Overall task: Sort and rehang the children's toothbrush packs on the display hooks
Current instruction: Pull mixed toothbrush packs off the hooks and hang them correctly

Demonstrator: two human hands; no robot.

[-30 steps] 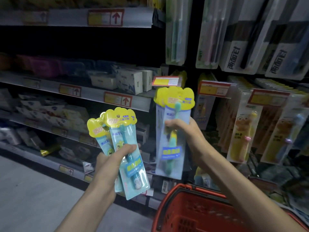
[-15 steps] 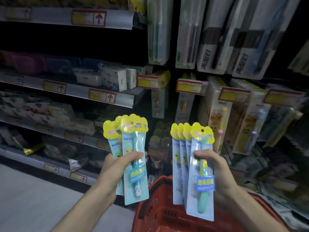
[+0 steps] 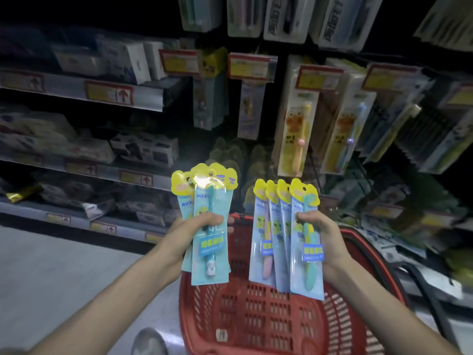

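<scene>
Above the grey floor at left, the left hand (image 3: pixel 197 226) curls its fingers round a stack of teal packs (image 3: pixel 212 267), glossy film under yellow scalloped card tops. Below sits a red slotted plastic basket (image 3: pixel 268 316). The right hand (image 3: pixel 325 231) grips a fan of four pale-blue packs (image 3: pixel 282 226), flat and slippery-looking. Sorting by colour seems largely done. Both bundles have yet to go on the hooks behind the price tags (image 3: pixel 389 75).

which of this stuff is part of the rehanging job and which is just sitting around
In the job: teal toothbrush packs in the left hand; four fanned blue packs in the right hand.
Just about: red basket; white boxes; white hanging packs up top.
</scene>
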